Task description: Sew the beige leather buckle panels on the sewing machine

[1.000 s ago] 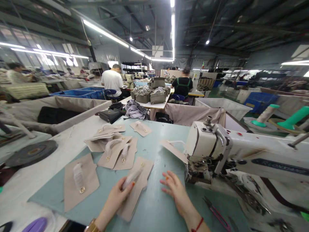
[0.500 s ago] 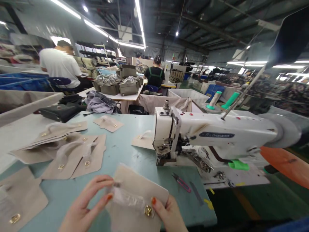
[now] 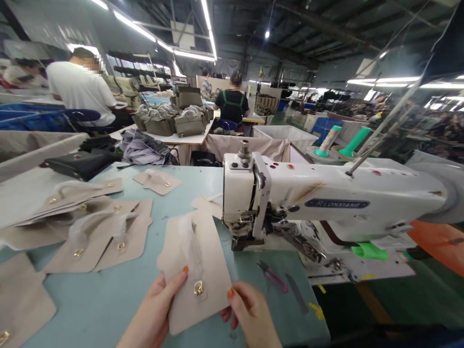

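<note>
A beige bag panel (image 3: 213,261) with a plastic-wrapped handle (image 3: 191,241) and a gold metal fitting (image 3: 199,289) is held above the table, tilted. My left hand (image 3: 155,307) grips its left edge, thumb on top near the handle's lower end. My right hand (image 3: 250,311) pinches its right edge between thumb and fingers. Right of the panel stands a white sewing machine (image 3: 326,193). Pink-handled thread snips (image 3: 273,277) and a thin grey blade-like strip (image 3: 296,294) lie by my right hand.
More beige panels with handles (image 3: 126,237) lie in overlapping piles on the left of the green-blue table (image 3: 94,304). One small panel (image 3: 157,181) lies farther back; another (image 3: 208,205) is partly behind the machine. Co-workers (image 3: 232,104) sit beyond, near finished bags (image 3: 190,121).
The panel has turned so its handle runs away from me, and it has moved farther forward. My left hand has shifted from the handle's far end to the panel's left edge.
</note>
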